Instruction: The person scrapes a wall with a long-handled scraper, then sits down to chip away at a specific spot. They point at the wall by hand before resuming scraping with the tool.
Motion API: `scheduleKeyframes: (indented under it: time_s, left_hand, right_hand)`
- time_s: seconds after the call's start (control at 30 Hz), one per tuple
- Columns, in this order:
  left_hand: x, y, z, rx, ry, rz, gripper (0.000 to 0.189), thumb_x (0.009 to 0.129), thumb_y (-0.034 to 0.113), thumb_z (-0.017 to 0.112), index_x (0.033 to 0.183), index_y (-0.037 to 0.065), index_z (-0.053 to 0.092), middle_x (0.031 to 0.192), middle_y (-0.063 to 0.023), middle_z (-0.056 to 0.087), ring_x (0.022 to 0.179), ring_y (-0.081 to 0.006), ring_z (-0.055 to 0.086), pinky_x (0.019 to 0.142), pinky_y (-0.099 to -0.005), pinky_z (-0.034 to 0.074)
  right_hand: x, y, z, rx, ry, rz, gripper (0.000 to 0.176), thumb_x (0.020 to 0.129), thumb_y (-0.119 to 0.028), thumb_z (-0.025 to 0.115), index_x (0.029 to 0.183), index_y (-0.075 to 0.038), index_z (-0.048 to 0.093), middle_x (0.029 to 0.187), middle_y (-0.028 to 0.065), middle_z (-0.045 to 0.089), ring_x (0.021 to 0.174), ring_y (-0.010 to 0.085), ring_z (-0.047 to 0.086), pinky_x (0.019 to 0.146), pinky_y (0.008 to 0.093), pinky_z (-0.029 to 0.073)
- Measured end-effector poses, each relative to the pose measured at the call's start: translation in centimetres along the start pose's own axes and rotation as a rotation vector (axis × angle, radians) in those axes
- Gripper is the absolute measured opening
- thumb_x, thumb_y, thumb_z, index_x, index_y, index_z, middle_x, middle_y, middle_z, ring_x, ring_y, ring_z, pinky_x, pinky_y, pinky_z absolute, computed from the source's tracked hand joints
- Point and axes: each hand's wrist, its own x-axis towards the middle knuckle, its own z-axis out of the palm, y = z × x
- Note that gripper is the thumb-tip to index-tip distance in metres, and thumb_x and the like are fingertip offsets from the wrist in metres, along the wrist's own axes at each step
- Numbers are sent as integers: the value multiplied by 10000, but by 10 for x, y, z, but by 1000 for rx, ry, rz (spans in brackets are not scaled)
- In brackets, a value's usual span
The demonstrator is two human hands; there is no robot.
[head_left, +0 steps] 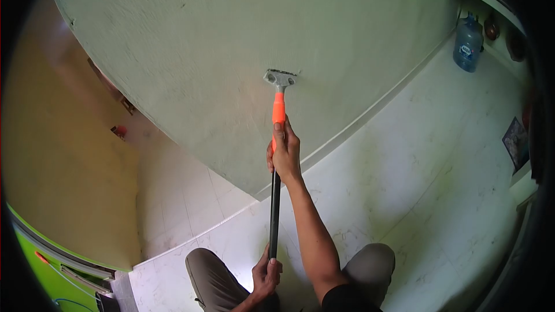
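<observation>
I hold a long-handled scraper [278, 110] with an orange grip, a black pole and a metal blade head. The blade presses flat against a pale green wall [231, 34]. My right hand [284, 155] is closed around the pole just below the orange part, index finger stretched along it. My left hand [266, 274] grips the pole's lower end, close to my body. My knees in grey trousers show at the bottom, either side of the pole.
White marble-look floor tiles [439, 156] spread to the right of the wall. A blue water jug [468, 44] stands at the far right by a shelf. A yellow wall [63, 167] and a green door edge [40, 271] are at left.
</observation>
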Motion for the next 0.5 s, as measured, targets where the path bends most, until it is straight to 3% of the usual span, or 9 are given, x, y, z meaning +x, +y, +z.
scheduleKeyframes:
  time_s: [0.3,0.4,0.5]
  left_hand:
    - [7,0,-1,-7,7,8,581,1112,310,484,1605,36,344,701,13,555,541,-41,470,495,-215,411]
    - [1,-5,-5,-59,4,-60,578,1112,302,481,1606,37,341,703,15,551,550,-43,473,496,-216,411]
    - [0,4,0,3,-9,23,583,1111,308,481,1618,65,327,707,18,552,545,-39,468,494,-214,406]
  right_hand:
    - [4,4,-1,-9,-12,-23,613,1092,-509,446,1559,-118,372,536,-17,401,361,91,428,323,274,365]
    - [5,9,-5,-15,-22,28,650,1090,-512,450,1610,-146,315,541,-12,394,360,92,425,324,278,366]
    - [-2,-1,0,-12,-4,24,610,1091,-503,452,1563,-122,379,531,-4,411,355,101,422,330,277,363]
